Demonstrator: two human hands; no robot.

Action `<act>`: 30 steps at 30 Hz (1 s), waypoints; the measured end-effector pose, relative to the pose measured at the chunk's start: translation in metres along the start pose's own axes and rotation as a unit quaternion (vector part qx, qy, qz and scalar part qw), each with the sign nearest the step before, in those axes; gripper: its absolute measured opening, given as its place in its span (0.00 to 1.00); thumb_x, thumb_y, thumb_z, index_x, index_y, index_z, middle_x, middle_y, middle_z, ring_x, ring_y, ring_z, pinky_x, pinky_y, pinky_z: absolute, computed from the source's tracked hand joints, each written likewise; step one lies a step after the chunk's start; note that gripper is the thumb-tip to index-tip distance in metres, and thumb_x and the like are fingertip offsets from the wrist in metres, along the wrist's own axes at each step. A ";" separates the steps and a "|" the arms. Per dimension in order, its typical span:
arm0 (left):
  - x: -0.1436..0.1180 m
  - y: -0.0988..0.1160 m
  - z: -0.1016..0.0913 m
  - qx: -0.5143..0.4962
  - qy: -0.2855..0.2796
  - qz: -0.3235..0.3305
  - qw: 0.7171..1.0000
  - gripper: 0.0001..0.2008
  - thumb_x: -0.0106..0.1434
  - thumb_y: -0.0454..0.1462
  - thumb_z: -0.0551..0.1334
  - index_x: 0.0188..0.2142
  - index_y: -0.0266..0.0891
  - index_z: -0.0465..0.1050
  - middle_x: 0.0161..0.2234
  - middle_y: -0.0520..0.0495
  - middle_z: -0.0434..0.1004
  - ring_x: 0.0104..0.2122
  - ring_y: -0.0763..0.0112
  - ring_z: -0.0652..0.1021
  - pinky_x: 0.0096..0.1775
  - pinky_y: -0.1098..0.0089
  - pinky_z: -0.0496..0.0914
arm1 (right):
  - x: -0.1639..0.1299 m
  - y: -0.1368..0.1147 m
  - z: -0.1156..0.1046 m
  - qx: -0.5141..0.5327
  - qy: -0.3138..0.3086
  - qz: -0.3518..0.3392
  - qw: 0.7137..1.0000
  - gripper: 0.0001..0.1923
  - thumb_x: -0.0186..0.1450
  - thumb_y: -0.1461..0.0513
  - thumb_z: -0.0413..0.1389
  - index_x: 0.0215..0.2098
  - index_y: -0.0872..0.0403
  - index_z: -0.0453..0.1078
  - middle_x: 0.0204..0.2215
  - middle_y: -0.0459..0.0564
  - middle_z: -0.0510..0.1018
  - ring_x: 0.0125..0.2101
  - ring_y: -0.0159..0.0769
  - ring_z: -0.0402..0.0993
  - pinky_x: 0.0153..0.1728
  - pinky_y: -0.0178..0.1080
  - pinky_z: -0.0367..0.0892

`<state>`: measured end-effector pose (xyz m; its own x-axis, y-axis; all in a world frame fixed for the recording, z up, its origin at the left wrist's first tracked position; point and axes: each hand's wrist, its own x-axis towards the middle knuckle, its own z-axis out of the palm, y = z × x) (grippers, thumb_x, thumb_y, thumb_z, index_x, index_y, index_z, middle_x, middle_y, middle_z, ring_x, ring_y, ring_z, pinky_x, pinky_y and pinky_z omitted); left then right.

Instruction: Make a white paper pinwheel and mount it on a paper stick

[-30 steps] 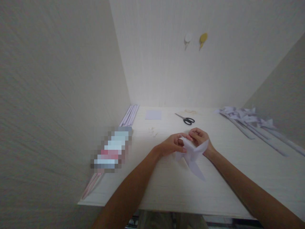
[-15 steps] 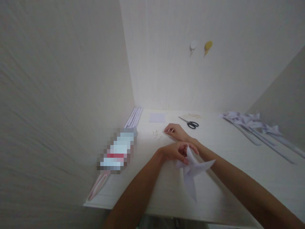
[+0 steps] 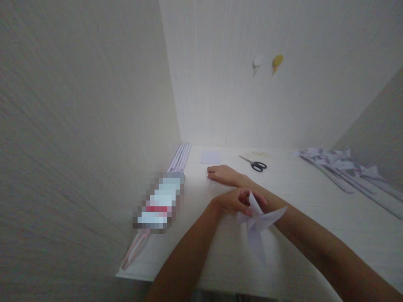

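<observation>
My left hand (image 3: 234,201) pinches a white paper pinwheel (image 3: 260,222) near its centre, with the pointed blades spreading out toward me and to the right. My right arm crosses beyond it, and my right hand (image 3: 223,174) rests low over the table, left of the scissors. Its fingers are curled down and closed at the spot where small pale bits lay. Whatever is between those fingertips is hidden or too small to name.
Black-handled scissors (image 3: 256,164) and a square of white paper (image 3: 210,157) lie at the back. Paper sticks (image 3: 180,157) are on the left, beside a blurred-out object (image 3: 160,203). Several pinwheels on sticks (image 3: 343,163) are heaped right. Two hooks, one yellow (image 3: 278,61), are on the wall.
My right hand has moved left and down onto the small pale bits, its fingers now covering them. My left hand keeps the pinwheel in nearly the same place. The view has shifted slightly.
</observation>
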<state>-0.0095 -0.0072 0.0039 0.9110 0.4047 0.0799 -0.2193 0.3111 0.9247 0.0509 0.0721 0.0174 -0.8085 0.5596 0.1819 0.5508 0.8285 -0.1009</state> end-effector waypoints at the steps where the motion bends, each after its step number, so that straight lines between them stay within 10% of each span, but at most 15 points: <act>1: 0.000 -0.001 -0.001 -0.001 -0.002 0.004 1.000 0.29 0.28 0.37 0.71 0.34 0.34 0.71 0.26 0.51 0.70 0.25 0.78 0.69 0.29 0.76 0.62 | 0.001 0.001 0.000 0.001 -0.002 -0.003 1.000 0.08 0.60 0.65 0.45 0.30 0.57 0.66 0.29 0.51 0.72 0.30 0.33 0.66 0.29 0.34 0.56; 17: 0.000 -0.003 -0.005 -0.043 0.066 0.020 0.997 0.27 0.28 0.34 0.71 0.33 0.33 0.71 0.24 0.51 0.71 0.23 0.78 0.70 0.27 0.76 0.62 | -0.022 0.008 0.011 0.218 0.185 0.130 0.950 0.07 0.56 0.64 0.50 0.34 0.57 0.63 0.24 0.46 0.73 0.24 0.28 0.69 0.25 0.31 0.64; 22: 0.003 -0.008 -0.008 -0.107 0.144 0.051 0.983 0.26 0.30 0.33 0.69 0.34 0.34 0.69 0.23 0.51 0.71 0.21 0.77 0.71 0.26 0.76 0.63 | -0.059 0.012 0.002 0.442 0.261 0.195 0.836 0.10 0.52 0.60 0.54 0.31 0.56 0.65 0.21 0.46 0.74 0.24 0.31 0.73 0.26 0.34 0.68; 30: 0.017 0.003 -0.008 -0.087 0.366 0.126 0.918 0.16 0.38 0.33 0.65 0.31 0.34 0.69 0.23 0.52 0.72 0.22 0.77 0.71 0.26 0.76 0.63 | -0.143 0.012 -0.033 0.395 0.442 0.330 0.735 0.08 0.48 0.61 0.60 0.26 0.58 0.71 0.19 0.47 0.75 0.20 0.31 0.71 0.25 0.35 0.68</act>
<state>0.0022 0.0074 0.0053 0.3594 0.9320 -0.0472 -0.5018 0.2357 0.8322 0.1802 0.0009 0.0228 0.2228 0.9025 0.3685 0.1887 0.3309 -0.9246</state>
